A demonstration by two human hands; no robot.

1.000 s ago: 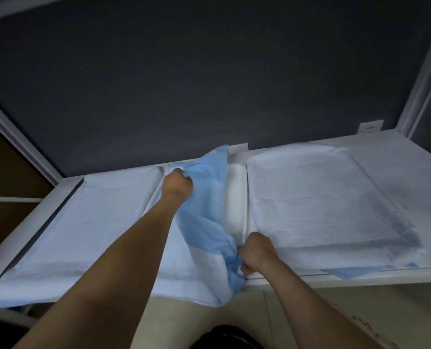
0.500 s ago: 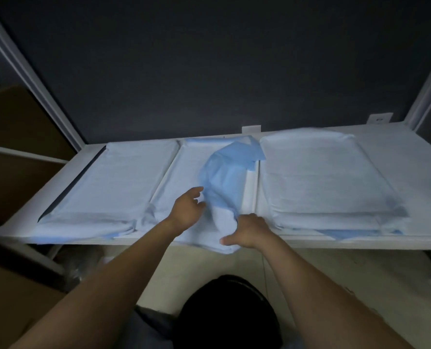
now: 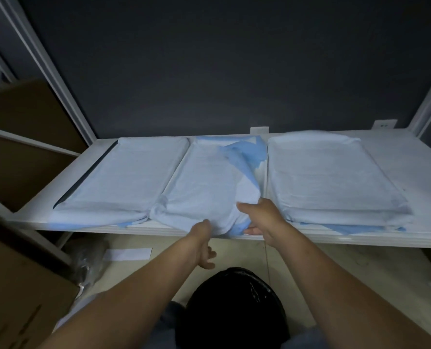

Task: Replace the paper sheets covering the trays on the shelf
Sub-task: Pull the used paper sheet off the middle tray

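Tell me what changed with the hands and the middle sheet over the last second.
The left hand let go of the middle sheet near the back and drew toward the front edge of the shelf, now open. The sheet's raised blue fold dropped and lies flatter. The right hand still pinches the sheet's front edge. The left sheet and right sheet stayed put.

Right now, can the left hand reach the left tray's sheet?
Probably yes: the left hand looks empty and nothing blocks the left sheet; the right hand grips the middle sheet.
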